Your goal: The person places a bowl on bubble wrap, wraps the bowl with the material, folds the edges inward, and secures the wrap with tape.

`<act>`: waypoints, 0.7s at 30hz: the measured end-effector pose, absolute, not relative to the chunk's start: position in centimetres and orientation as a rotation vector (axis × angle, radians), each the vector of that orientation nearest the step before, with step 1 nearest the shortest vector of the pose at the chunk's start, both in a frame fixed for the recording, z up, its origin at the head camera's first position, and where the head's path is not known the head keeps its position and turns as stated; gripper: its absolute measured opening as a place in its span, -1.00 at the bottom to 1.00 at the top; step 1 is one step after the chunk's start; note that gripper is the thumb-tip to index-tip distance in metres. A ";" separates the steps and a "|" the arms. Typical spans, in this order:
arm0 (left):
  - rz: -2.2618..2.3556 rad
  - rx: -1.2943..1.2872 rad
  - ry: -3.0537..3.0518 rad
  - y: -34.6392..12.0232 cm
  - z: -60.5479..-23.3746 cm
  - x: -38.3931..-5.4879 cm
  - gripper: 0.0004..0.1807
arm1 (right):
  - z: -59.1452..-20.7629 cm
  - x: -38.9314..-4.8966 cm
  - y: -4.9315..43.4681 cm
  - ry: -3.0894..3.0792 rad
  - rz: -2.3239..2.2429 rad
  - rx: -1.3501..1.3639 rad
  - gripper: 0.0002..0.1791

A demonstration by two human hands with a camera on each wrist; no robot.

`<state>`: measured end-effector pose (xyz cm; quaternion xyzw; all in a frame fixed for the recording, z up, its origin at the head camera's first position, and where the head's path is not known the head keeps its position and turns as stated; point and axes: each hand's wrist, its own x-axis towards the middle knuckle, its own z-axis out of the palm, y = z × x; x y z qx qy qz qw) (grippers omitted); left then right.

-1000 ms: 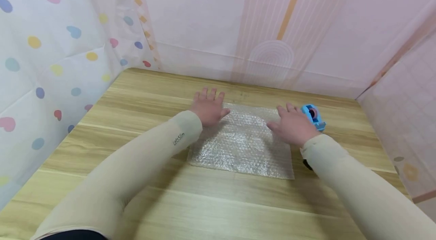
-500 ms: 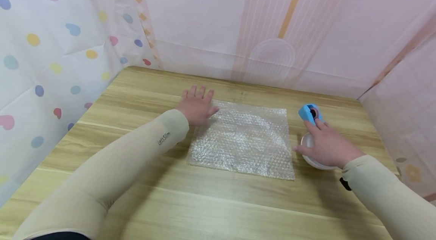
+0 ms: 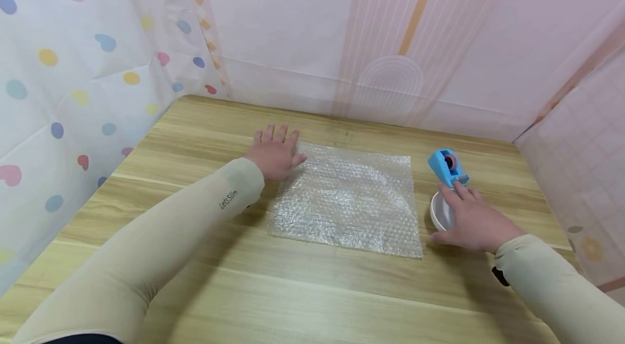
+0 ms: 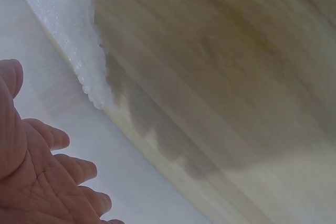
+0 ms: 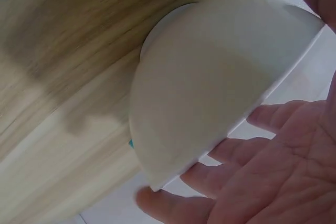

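A clear sheet of bubble wrap (image 3: 344,197) lies flat on the wooden table. My left hand (image 3: 275,155) is at its far left corner, fingers spread and straight, palm down; the left wrist view shows that hand (image 4: 47,177) apart from the table. At right, my right hand (image 3: 476,222) is over a white bowl (image 3: 441,211) and covers much of it. In the right wrist view the bowl (image 5: 199,87) stands upright, with the spread fingers (image 5: 231,153) along its rim and the thumb near the rim's other side. Whether they press on it I cannot tell.
A blue tape dispenser (image 3: 445,165) with a roll in it stands just behind the bowl. The wooden table (image 3: 312,300) meets patterned cloth walls (image 3: 293,34) at the back and both sides.
My right hand has left the bubble wrap and moved right and nearer to me, onto the bowl. My left hand has slid a little to the left.
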<state>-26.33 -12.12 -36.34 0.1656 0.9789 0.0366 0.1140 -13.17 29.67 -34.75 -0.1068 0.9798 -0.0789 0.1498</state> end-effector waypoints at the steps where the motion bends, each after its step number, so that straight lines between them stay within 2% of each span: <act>1: 0.104 0.484 2.870 -12.1 -36.3 -26.3 -0.13 | -34.8 -13.2 29.7 2.816 -0.236 -0.303 0.36; 10: 0.096 0.483 2.860 -12.3 -36.4 -26.2 -0.14 | -34.5 -13.8 29.2 2.854 -0.244 -0.270 0.29; 21: 0.097 0.478 2.860 -12.4 -36.4 -26.2 -0.15 | -32.6 -15.8 23.1 2.909 -0.181 -0.421 0.16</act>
